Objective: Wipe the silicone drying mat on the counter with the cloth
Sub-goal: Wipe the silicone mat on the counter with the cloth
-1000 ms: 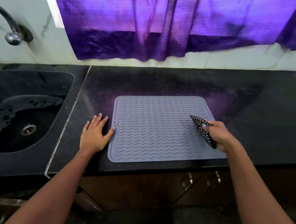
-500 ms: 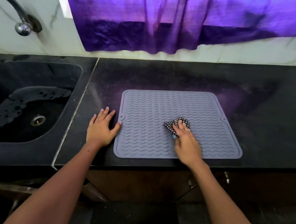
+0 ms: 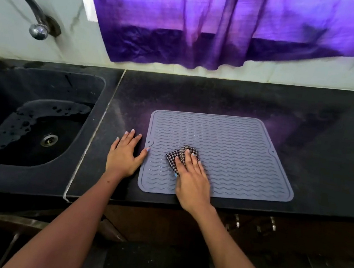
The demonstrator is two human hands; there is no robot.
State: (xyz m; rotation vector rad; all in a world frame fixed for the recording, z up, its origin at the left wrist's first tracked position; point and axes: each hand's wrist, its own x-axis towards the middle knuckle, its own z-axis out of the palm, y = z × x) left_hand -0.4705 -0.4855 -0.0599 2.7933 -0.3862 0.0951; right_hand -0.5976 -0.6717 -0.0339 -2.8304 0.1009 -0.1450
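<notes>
The grey rectangular silicone drying mat with wavy ridges (image 3: 231, 152) lies flat on the black speckled stone table (image 3: 323, 149), with its near edge close to the front edge of the table. The small black-and-white checked cloth (image 3: 179, 156) sits bunched on the left part of the mat, under the right hand (image 3: 191, 174). The fingers of this hand lie nearly straight over the cloth and press it down; I do not see them curled around it, so the grip here is an open, pressing one. The left hand (image 3: 123, 154) rests flat on the table just beside the left edge of the mat, fingers straight and holding nothing, and its thumb touches the rim of the mat.

What can go wrong from here, in my judgement:

- The mat can slide or wrinkle. It is thin and soft, and only the thumb steadies it, so a strong stroke to the right may drag it along the table.
- The near edge may go over the front of the table if the stroke pulls toward the person.
- The cloth can slip out from under the flat fingers, because the ridges catch the fabric and nothing pinches it.
- The cloth is bunched, so it covers little at a time, and the far and right parts of the mat may stay unwiped.

The black sink (image 3: 40, 119), with water in it, lies well apart on the left.
</notes>
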